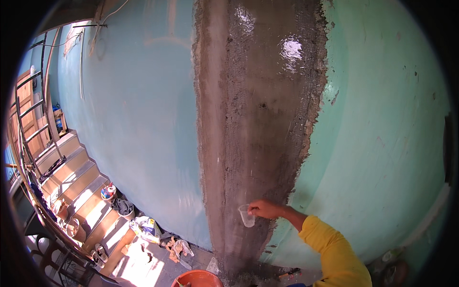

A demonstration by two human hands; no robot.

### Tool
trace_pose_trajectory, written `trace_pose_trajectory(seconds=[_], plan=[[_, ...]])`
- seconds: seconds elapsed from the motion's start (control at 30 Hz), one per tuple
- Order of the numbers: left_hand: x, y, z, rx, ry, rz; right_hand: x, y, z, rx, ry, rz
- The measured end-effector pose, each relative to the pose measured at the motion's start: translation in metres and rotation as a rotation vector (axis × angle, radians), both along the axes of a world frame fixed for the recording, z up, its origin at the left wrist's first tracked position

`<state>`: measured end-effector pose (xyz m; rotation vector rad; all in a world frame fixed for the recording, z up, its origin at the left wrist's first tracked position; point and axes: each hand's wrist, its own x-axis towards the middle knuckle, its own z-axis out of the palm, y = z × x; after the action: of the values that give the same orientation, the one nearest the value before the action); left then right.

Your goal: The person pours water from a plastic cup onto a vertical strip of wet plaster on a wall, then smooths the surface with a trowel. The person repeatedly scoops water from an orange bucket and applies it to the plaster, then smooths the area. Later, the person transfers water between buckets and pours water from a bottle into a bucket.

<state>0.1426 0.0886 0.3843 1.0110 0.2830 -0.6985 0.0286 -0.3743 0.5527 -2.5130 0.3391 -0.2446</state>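
Note:
My right hand, at the end of a yellow sleeve, is closed on the rim of a clear plastic cup. The cup is tilted in front of the lower part of a bare grey-brown cement strip that runs up the wall. Parts of the strip shine as if wet, and its edges are ragged where the paint ends. Whether any liquid is in the cup is hard to tell. My left hand is out of view. Below the cup, to the left, an orange tub is cut off by the lower edge.
Blue wall lies left of the strip, green wall right. Tiled stairs with a metal railing rise at left. Pots, shoes, bags and crumpled paper lie along the steps and floor.

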Motion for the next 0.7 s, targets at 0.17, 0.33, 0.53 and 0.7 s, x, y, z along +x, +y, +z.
trace_pose_trajectory(seconds=[0.17, 0.33, 0.53, 0.7], plan=[[0.000, -0.012, 0.001, -0.060, -0.015, -0.055, 0.046, -0.072, 0.145, 0.238, -0.494, -0.306], [0.001, -0.028, 0.017, 0.010, 0.084, -0.112, 0.068, -0.045, 0.159, 0.307, -0.510, -0.075], [-0.012, -0.050, 0.049, -0.068, 0.075, -0.195, 0.067, 0.130, -0.134, 0.376, -0.097, 0.150], [-0.027, -0.051, 0.079, -0.012, 0.072, -0.270, 0.051, 0.259, -0.291, 0.533, 0.235, 0.014]])
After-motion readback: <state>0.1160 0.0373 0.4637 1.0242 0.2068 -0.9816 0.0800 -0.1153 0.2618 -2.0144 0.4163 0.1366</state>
